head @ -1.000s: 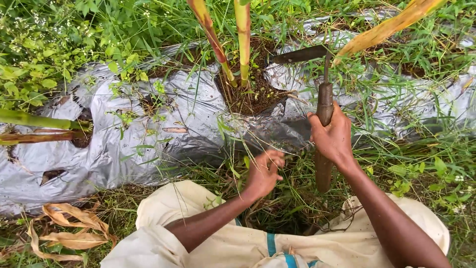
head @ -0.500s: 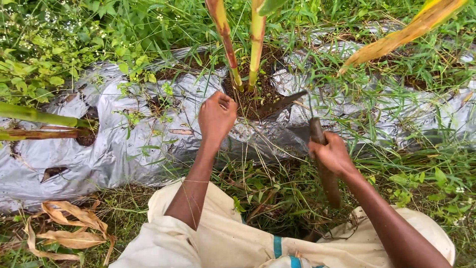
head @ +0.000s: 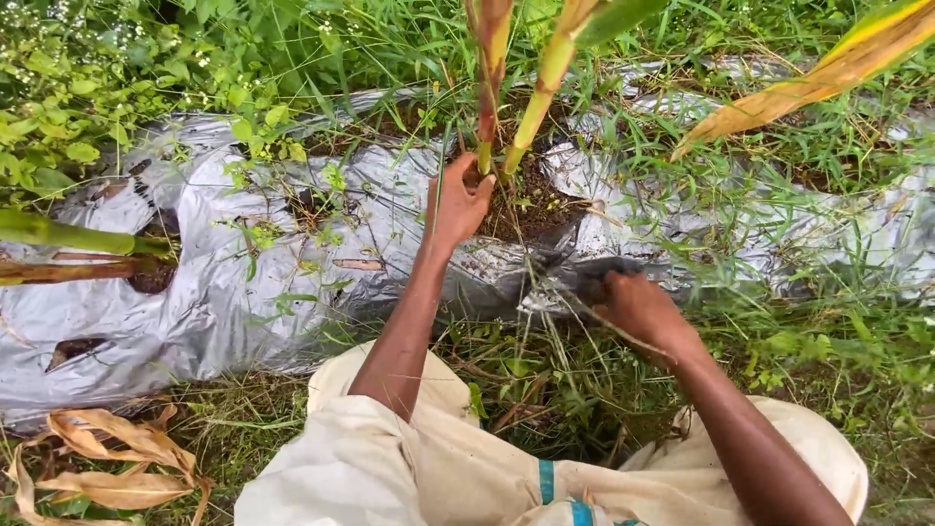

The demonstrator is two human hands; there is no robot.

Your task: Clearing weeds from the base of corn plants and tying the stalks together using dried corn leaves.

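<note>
Left hand (head: 458, 203) touches stalk base (head: 484, 156); right hand (head: 633, 304) grips a tool

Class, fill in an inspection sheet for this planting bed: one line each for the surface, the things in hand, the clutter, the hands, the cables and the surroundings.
Surface: silver plastic mulch sheet over a raised bed, crumpled, torn in places, weeds poking through.
Things in hand: red and yellow-green plant stalks rise from a soil hole; a dark tool, blurred, lies at the sheet's edge.
Clutter: dry yellow-brown leaves on the ground at lower left.
Hands: left hand reaches to the base of the stalks; right hand grips the tool.
Cables: nothing seen.
Surroundings: green grass and weeds all around; the person's cream cloth garment below.
</note>
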